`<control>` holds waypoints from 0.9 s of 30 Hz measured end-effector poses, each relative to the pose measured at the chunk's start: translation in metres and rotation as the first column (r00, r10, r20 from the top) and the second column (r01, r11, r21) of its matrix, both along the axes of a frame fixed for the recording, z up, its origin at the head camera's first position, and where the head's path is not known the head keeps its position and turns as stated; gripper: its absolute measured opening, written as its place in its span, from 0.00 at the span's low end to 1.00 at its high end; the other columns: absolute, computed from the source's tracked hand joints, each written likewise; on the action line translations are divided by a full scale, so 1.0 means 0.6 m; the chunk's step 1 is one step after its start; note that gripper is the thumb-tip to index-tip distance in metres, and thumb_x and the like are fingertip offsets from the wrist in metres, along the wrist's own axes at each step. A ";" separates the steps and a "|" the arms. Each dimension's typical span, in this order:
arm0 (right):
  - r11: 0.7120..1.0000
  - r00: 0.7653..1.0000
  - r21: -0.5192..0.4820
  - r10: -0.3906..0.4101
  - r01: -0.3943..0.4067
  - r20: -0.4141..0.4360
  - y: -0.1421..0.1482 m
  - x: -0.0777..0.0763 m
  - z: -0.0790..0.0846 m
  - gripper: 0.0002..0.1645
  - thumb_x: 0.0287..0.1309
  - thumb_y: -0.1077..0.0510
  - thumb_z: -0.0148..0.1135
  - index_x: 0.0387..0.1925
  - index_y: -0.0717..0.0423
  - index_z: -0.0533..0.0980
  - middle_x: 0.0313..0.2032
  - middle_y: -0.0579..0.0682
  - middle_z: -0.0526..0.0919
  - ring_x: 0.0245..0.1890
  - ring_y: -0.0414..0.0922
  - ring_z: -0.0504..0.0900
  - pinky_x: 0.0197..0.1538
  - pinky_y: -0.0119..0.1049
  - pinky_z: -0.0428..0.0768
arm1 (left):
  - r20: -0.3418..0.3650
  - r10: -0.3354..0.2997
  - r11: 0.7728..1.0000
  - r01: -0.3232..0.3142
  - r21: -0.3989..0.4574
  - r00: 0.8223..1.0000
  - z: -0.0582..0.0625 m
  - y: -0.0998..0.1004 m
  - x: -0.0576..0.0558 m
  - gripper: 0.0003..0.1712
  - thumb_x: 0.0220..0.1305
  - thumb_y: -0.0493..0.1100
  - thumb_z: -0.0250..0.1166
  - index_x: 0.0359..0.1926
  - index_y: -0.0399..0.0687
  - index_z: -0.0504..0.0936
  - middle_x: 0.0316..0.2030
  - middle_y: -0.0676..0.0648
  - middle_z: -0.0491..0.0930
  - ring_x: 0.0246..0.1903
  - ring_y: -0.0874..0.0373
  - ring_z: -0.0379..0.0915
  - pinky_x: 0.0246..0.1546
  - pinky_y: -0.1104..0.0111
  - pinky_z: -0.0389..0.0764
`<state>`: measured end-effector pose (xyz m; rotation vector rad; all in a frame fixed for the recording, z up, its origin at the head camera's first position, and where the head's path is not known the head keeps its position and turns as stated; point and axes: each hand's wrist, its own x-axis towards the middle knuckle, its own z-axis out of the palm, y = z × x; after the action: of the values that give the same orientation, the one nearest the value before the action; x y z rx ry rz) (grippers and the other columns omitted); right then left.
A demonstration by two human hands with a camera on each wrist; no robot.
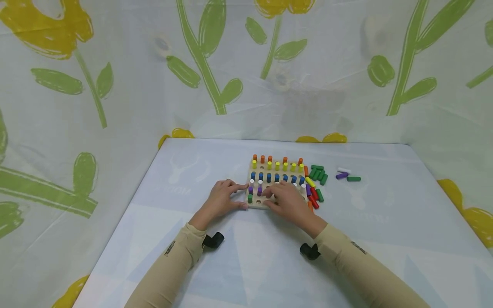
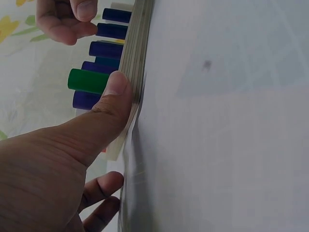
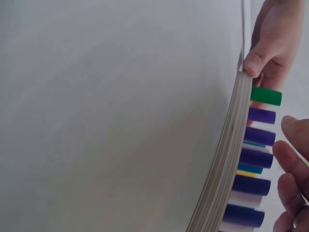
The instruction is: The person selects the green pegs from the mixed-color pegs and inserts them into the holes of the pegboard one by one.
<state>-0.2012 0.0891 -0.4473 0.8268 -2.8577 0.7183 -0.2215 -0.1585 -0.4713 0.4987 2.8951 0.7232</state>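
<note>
A wooden pegboard point(image 1: 254, 205) holds rows of orange, yellow, blue, white and purple pegs point(image 3: 260, 136). One green peg point(image 2: 87, 80) stands at its near left corner. My left hand point(image 1: 222, 199) grips that corner, thumb against the front edge and another finger at the left side. My right hand point(image 1: 286, 201) is over the near rows, hiding part of them. In the right wrist view its bent, spread fingertips point(image 3: 286, 155) are close to the tops of the purple pegs, and no peg shows between them.
Against the board's right side lie loose red pegs point(image 1: 313, 201), a yellow peg point(image 1: 310, 182) and several green pegs point(image 1: 316, 174). Farther right are a white peg point(image 1: 344, 170), a purple peg point(image 1: 342, 175) and another green peg point(image 1: 354, 179). A flowered curtain point(image 1: 246, 94) stands behind the table.
</note>
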 end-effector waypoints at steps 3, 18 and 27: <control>1.000 1.000 -0.007 -0.010 0.010 -0.003 0.010 0.001 -0.002 0.11 0.60 0.52 0.74 0.44 0.47 0.85 0.39 0.41 0.87 0.43 0.43 0.77 0.51 0.44 0.76 | 0.004 0.001 1.000 -0.001 0.000 1.000 0.000 0.000 0.001 0.43 0.54 0.62 0.76 0.70 0.63 0.75 0.50 0.47 0.74 0.57 0.45 0.64 0.63 0.52 0.65; 0.999 0.999 -0.017 -0.041 0.041 -0.003 0.047 0.005 -0.004 0.11 0.61 0.53 0.73 0.44 0.49 0.85 0.39 0.42 0.87 0.43 0.43 0.77 0.48 0.41 0.77 | 0.020 0.013 1.000 -0.013 0.010 1.000 0.005 0.001 0.004 0.43 0.54 0.61 0.77 0.70 0.63 0.75 0.51 0.47 0.74 0.59 0.44 0.64 0.63 0.51 0.65; 0.997 0.997 0.006 -0.080 0.080 -0.022 0.074 0.005 -0.008 0.10 0.61 0.53 0.73 0.43 0.48 0.85 0.37 0.40 0.86 0.41 0.44 0.77 0.46 0.42 0.76 | 0.019 0.007 1.000 -0.007 0.020 1.000 0.003 0.002 0.003 0.43 0.54 0.60 0.77 0.71 0.63 0.75 0.51 0.46 0.74 0.59 0.43 0.63 0.63 0.51 0.65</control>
<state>-0.1983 0.1337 -0.4519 0.7117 -2.8571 0.6861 -0.2197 -0.1574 -0.4694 0.4812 2.8763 0.7551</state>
